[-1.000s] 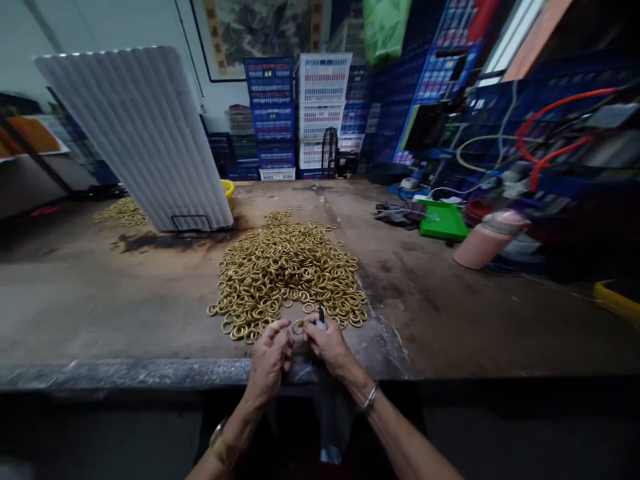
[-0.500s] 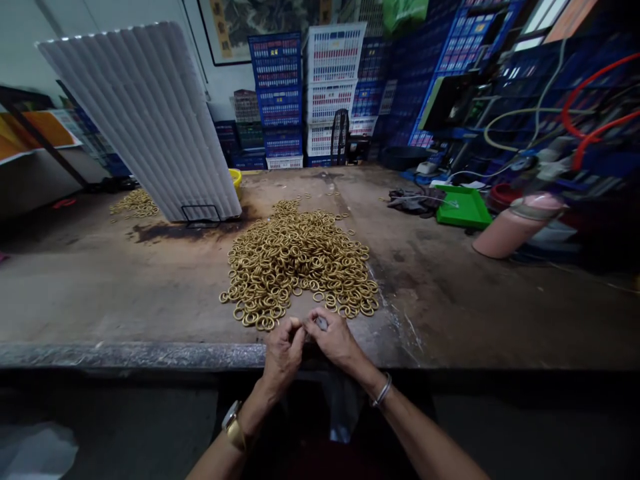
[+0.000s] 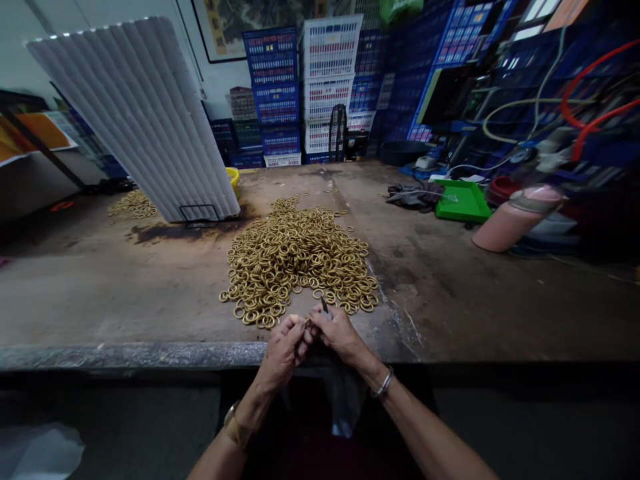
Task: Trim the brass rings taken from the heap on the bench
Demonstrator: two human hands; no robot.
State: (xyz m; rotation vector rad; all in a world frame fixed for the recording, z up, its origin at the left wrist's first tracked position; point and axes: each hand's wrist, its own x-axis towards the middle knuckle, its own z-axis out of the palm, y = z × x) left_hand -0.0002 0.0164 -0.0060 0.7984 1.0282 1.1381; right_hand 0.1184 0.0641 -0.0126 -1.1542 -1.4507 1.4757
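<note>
My left hand [image 3: 285,347] is closed in a pinch at the table's front edge. A brass-coloured ring [image 3: 307,323], mostly hidden, shows as a small glint between its fingertips and those of my right hand. My right hand [image 3: 340,337] is closed around a small knife [image 3: 326,308], whose dark pointed tip sticks up past the forefinger. Both hands meet fingertip to fingertip. Just beyond them lies a wide heap of brass-coloured rings [image 3: 300,257], with a few loose ones at its near side.
A tall white corrugated panel [image 3: 145,120] leans on a black wire stand [image 3: 200,215] at the left. Behind it are a smaller ring pile [image 3: 134,205] and a yellow basket [image 3: 233,177]. To the right lie dark gloves [image 3: 415,196], a green tray [image 3: 463,201] and a pink bottle [image 3: 517,219].
The left hand has turned, with its fingers now extending toward the right hand's fingertips. The knife has swung more upright, showing its dark tip. The heap looks unchanged.
</note>
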